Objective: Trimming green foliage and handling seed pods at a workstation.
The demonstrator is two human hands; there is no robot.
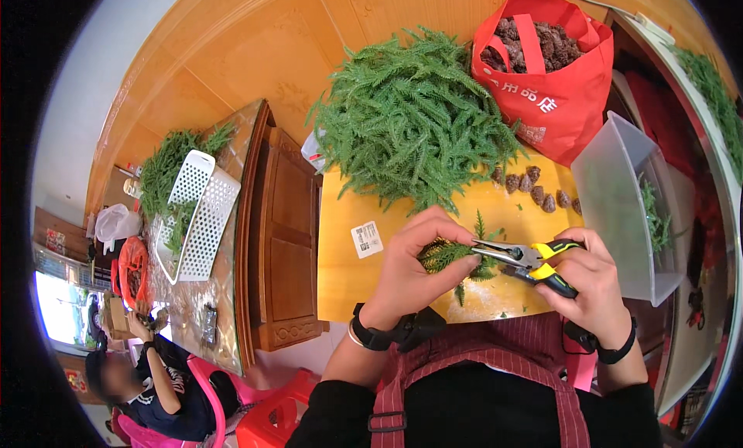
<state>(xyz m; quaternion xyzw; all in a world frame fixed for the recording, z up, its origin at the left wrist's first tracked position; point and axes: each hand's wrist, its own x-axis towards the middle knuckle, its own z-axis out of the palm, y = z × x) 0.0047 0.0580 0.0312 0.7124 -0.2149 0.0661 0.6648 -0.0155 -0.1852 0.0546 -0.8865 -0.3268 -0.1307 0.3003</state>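
Note:
My left hand (414,266) pinches a small green artificial pine sprig (443,254) between thumb and fingers, over the yellow tabletop (340,281). My right hand (594,285) is wrapped round needle-nose pliers (534,256) with yellow and black handles. The pliers' jaws point left and reach the sprig at my left fingertips; whether they grip its stem I cannot tell. Beyond my hands rises a big heap of green pine sprigs (410,115). Several small brown pine cones (537,194) lie on the table to the right of that heap.
A red bag (573,99) full of pine cones stands at the back right. A translucent plastic bin (615,216) with some greenery sits at the right edge. On the left, another table holds a white perforated basket (213,208) and greenery; a co-worker (166,386) sits there.

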